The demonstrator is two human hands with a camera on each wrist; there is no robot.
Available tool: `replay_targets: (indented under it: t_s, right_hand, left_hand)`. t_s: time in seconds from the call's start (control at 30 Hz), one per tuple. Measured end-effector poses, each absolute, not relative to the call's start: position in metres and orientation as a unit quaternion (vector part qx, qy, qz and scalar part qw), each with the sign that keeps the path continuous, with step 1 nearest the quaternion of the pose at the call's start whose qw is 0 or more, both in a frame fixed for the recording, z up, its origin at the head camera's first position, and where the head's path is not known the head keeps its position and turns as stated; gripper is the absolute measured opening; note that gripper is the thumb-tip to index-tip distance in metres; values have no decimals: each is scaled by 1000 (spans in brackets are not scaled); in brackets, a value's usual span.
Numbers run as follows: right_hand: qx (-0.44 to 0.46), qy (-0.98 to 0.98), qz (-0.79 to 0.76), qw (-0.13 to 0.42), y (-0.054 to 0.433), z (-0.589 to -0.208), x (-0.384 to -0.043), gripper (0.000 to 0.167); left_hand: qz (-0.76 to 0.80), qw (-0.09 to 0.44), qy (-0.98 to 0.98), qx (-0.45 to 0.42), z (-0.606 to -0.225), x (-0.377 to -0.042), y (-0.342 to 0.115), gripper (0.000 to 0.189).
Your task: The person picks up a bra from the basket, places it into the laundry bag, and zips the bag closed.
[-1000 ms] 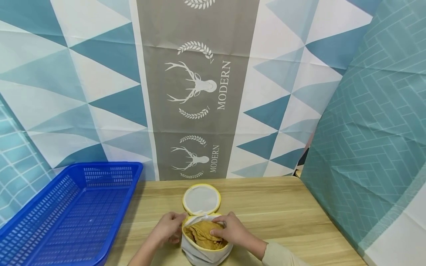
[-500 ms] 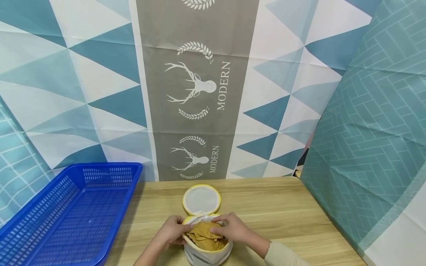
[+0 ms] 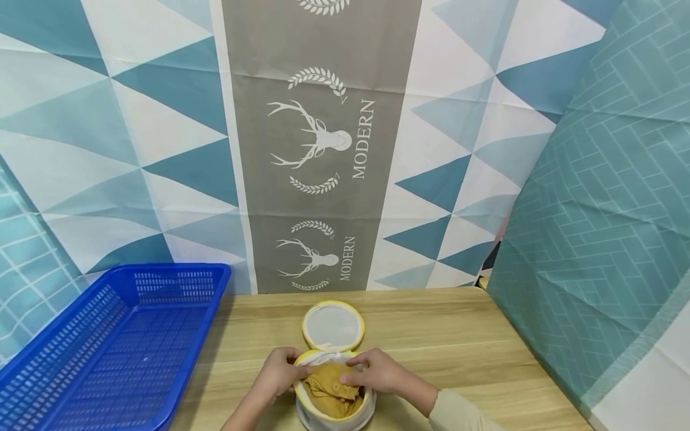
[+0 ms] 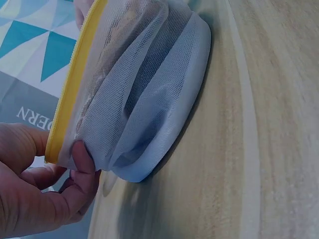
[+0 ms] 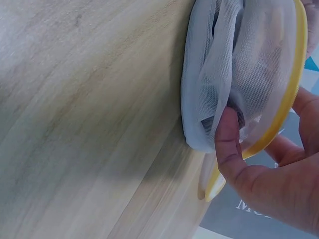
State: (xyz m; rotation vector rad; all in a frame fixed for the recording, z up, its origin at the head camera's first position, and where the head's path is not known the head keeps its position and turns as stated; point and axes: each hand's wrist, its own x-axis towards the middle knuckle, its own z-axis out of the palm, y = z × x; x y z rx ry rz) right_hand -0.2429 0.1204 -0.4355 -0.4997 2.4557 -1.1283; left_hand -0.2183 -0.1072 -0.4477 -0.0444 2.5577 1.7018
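Observation:
A white mesh laundry bag [image 4: 154,94] with a yellow zipped rim stands on the table, its round lid [image 3: 333,326] folded back behind it. Inside lies a crumpled mustard cloth garment [image 3: 336,389] with a patterned edge. At the left of the opening, my left hand [image 3: 279,374] pinches the rim, fingers outside the mesh in the left wrist view. On the opposite side my right hand [image 3: 377,374] holds the rim, its thumb over the garment in the head view. One finger [image 5: 229,139] presses the outside of the mesh in the right wrist view. The bag's underside is hidden.
A blue plastic basket [image 3: 145,347] with slotted walls stands at the left. The wood-grain table [image 3: 474,347] extends right of the bag. A patterned cloth [image 3: 318,179] hangs behind the table, and a teal sheet [image 3: 604,227] hangs on the right.
My left hand has moved from beside the bag's rim to pinching it. The bag's opening tilts more towards me, and the lid has shifted slightly right. The right hand stays nearly in place.

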Motion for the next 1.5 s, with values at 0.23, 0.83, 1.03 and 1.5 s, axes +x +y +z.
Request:
replay_targets:
  t_s: [0.23,0.83,1.03,1.5]
  right_hand:
    - [-198,890,-377,163,115,-439,-240,43]
    - [-169,923,-328,108,105,-440,-229,44]
    - [-173,918,-338,116,107,-440,-231,44]
    - [-184,908,-357,121,114,-438,-236,45]
  left_hand:
    - [561,9,828,-12,-447,-218,-106,16]
    - [633,-5,771,-72,-435,-229,-113,22]
    - [590,-31,807,-22,-427,-222,-108,32]
    - [346,-49,932,97,-440,-206,-78,23]
